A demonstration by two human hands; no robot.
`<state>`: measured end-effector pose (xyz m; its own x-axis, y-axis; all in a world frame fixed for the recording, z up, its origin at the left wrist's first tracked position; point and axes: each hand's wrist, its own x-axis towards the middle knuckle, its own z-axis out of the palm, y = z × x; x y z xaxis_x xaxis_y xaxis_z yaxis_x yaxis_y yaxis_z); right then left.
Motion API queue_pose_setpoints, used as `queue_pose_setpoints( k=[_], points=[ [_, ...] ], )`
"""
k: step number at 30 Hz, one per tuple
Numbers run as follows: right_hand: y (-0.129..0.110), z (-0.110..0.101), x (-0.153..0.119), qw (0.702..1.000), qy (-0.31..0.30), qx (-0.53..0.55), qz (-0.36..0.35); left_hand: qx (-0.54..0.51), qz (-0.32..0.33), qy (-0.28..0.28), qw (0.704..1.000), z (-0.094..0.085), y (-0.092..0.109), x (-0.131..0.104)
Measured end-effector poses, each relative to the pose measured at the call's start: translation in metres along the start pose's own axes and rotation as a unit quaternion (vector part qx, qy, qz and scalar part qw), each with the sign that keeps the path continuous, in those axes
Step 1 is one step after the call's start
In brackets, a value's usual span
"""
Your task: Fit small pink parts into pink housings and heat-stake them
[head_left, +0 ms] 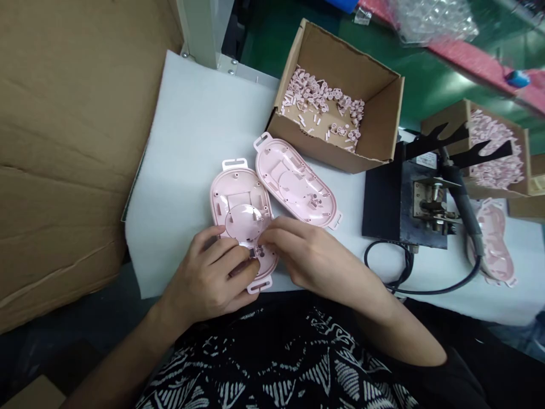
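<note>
A pink plastic housing [243,196] lies hollow side up in front of me, with loops at both ends. My left hand [215,272] is closed around its lower left side, thumb and fingers over the edge. Over the lower right part of the same housing, my right hand [304,250] has its fingertips pinched together. Whatever they hold, if anything, is hidden. Small pink parts sit inside the housing by the fingertips. A second pink housing [293,180] of the same shape rests beside it, up and to the right, touching or nearly touching it.
A cardboard box [332,150] with small pink parts stands behind the housings. To the right is a black device [385,199] with a corded handle tool [464,199]. Farther right are another box of pink parts [496,150] and a pink shell [494,241]. Large cardboard [76,142] walls the left.
</note>
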<state>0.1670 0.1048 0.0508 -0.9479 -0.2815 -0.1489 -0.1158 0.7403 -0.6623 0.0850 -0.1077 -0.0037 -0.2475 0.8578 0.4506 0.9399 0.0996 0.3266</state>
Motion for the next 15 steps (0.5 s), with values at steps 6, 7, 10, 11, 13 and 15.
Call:
queue_pose_setpoints(
  k=[6, 7, 10, 11, 13, 15],
  points=[
    [0.003, -0.018, -0.018, 0.964, 0.206, 0.17, 0.021, 0.056, -0.061, 0.03, 0.996, -0.007, 0.009, 0.007],
    [0.006, -0.02, -0.022, 0.936, 0.27, 0.225, 0.032, 0.071, -0.085, 0.04, 0.993, -0.007, 0.013, 0.01],
    [0.016, -0.017, -0.029, 0.826, 0.393, 0.4, 0.055, 0.107, -0.108, 0.022, 0.988, -0.007, 0.024, 0.018],
    [0.019, -0.014, -0.03, 0.815, 0.397, 0.417, 0.064, 0.116, -0.098, -0.002, 0.988, -0.007, 0.024, 0.019],
    [0.024, -0.005, -0.027, 0.846, 0.38, 0.362, 0.094, 0.131, -0.073, -0.045, 0.988, -0.011, 0.017, 0.015],
    [0.025, 0.003, -0.022, 0.888, 0.367, 0.246, 0.128, 0.128, -0.056, -0.044, 0.989, -0.015, 0.0, 0.013]
  ],
)
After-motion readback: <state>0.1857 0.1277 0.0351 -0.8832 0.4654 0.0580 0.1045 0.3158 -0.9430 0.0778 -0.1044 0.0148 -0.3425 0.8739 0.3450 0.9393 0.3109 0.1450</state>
